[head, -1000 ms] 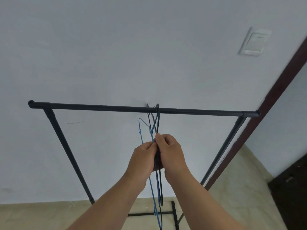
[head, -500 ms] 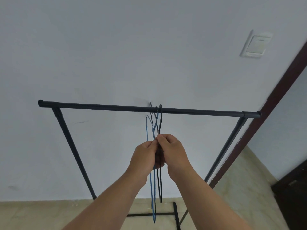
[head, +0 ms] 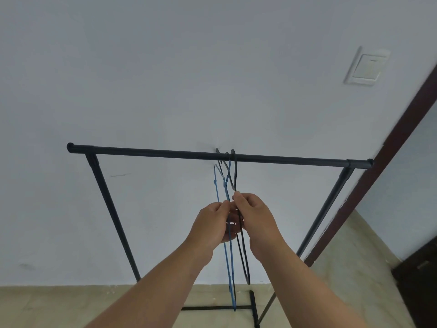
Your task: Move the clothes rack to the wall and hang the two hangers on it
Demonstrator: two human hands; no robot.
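Observation:
A black clothes rack (head: 165, 153) stands against the white wall, its top bar running left to right. Two thin hangers hang edge-on from the middle of the bar, hooks over it: a blue hanger (head: 216, 185) on the left and a black hanger (head: 244, 259) on the right. My left hand (head: 214, 224) pinches the blue hanger below its neck. My right hand (head: 254, 220) pinches the black hanger just beside it. The two hands touch at the fingertips. Their fingers hide the middle of both hangers.
A white wall switch (head: 365, 67) sits high on the right. A dark brown door frame (head: 387, 162) runs diagonally down the right side, close to the rack's right leg (head: 324, 211). Beige floor tiles (head: 47, 306) lie below, with the rack's base bar (head: 212, 308) on them.
The two hangers have spread a little apart at the bottom, the black one swinging right. My hands have stayed together below the bar. The view has shifted slightly to the left.

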